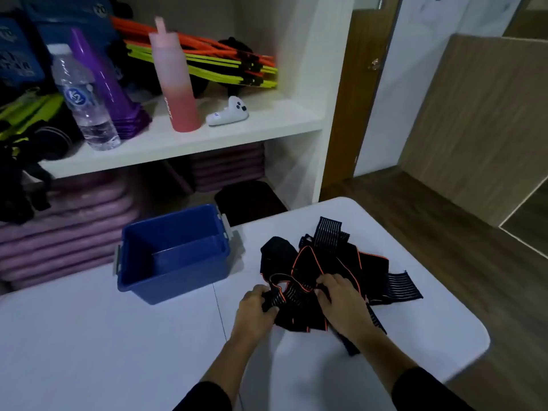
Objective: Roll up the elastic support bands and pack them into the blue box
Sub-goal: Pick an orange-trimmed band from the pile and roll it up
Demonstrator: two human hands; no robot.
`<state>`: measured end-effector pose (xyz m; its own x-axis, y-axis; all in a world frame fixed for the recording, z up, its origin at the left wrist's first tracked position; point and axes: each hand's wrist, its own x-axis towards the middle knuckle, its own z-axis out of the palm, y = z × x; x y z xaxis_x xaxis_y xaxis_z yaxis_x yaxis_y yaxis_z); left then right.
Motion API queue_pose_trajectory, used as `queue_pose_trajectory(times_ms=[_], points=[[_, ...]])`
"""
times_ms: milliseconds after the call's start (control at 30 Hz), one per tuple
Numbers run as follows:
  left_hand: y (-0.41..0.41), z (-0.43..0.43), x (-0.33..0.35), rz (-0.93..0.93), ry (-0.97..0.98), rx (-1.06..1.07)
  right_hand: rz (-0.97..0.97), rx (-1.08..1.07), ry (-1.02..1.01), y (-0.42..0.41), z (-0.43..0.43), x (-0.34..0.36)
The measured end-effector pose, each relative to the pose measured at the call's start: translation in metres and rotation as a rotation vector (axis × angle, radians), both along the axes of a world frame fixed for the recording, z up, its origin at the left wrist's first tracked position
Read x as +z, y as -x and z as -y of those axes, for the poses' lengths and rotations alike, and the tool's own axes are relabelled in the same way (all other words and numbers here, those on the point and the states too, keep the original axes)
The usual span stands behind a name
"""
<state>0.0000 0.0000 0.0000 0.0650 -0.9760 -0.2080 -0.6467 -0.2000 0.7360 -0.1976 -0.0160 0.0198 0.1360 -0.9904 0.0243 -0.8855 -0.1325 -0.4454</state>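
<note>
Two dark sleeves enter from the near edge of the white tabletop (89,336), bare forearms reaching forward to a tangled heap of black elastic support bands (341,268) with orange piping, lying toward the right side of the tabletop. The left hand (256,307) is curled closed around one end of a band, a ribbed black piece bunched in its fingers at the near left edge of the heap. The right hand (338,295) presses into the middle of the heap with its fingers bent and pinching the fabric. Ribbed striped ends stick out of the heap toward the right edge and the far edge of the tabletop.

Left of the heap, near the far edge, the blue box (175,253) stands open with grey latches on its sides, apart from the bands.

Beyond the tabletop a white shelf (189,137) carries a water bottle (83,99), a purple cone (109,87), a pink bottle (176,78) and a white controller (228,112).
</note>
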Motion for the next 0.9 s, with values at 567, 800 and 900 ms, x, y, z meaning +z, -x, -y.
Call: queue_pose_trajectory(times_ms=[567,800,900], points=[[0.045,0.026,-0.034,-0.133,-0.117,0.312,0.112,0.29,-0.034,0.006,0.048,-0.038],[0.046,0.034,-0.04,-0.072,-0.154,0.327,0.124,0.234,0.01,0.001,0.055,-0.046],[0.045,0.035,-0.041,-0.074,-0.131,0.332,0.159,0.23,-0.002,0.005,0.056,-0.043]])
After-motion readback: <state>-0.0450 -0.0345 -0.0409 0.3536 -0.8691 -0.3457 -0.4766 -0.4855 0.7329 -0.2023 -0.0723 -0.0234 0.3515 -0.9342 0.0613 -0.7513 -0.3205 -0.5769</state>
